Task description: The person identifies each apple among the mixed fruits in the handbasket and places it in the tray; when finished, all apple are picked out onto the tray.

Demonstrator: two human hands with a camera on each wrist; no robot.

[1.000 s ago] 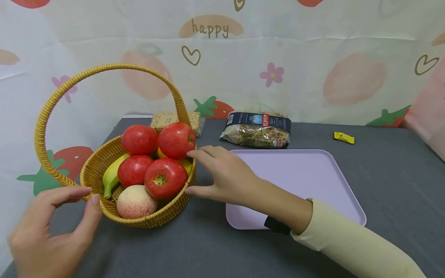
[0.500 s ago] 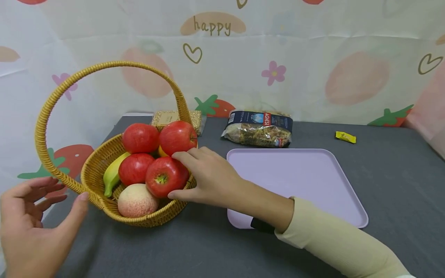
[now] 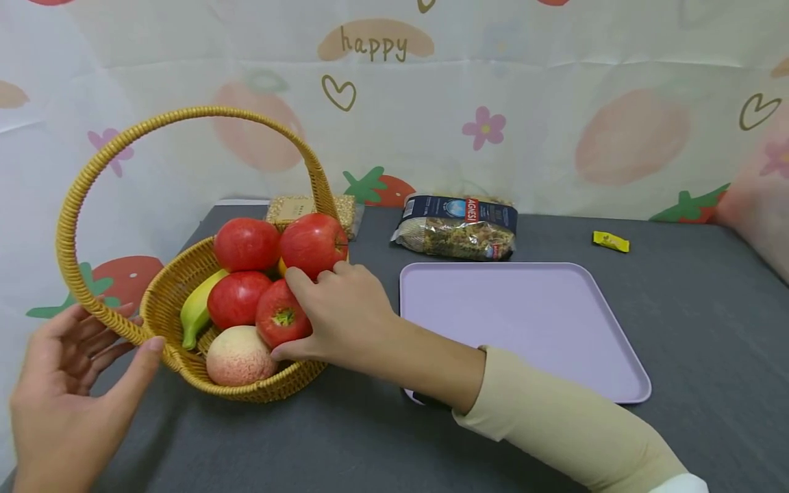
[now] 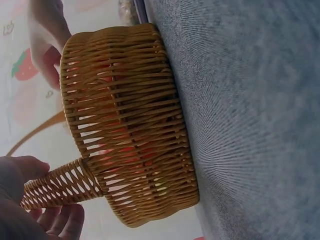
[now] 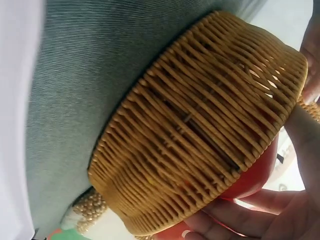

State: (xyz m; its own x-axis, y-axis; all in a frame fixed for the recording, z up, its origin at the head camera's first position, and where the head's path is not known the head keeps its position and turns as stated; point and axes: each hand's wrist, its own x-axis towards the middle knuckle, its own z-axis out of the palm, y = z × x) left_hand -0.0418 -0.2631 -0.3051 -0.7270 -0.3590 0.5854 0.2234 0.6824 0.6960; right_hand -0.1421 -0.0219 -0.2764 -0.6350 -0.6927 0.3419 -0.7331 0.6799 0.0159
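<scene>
A wicker basket (image 3: 271, 390) with a tall arched handle stands at the left of the table. In it lie several red apples, a banana (image 3: 196, 311) and a pale pink peach (image 3: 242, 356). My left hand (image 3: 74, 390) holds the base of the handle (image 4: 62, 187), thumb on one side and fingers on the other. At the basket's right side, my right hand (image 3: 348, 318) grips the front apple (image 3: 280, 315), its thumb low near the peach and its fingers over the far side. In the right wrist view those fingers (image 5: 227, 217) reach over the basket rim against a red apple (image 5: 252, 175).
Right of the basket lies a lilac tray (image 3: 524, 329), partly under my right forearm. Behind it rests an AGNESI pasta bag (image 3: 456, 227), and a bag of pale grains (image 3: 290, 209) sits behind the basket. A small yellow wrapped packet (image 3: 611, 241) lies far right.
My right hand has moved left from the basket's right edge onto the front apple. My left hand has opened around the handle's base and then closed in on it.
</scene>
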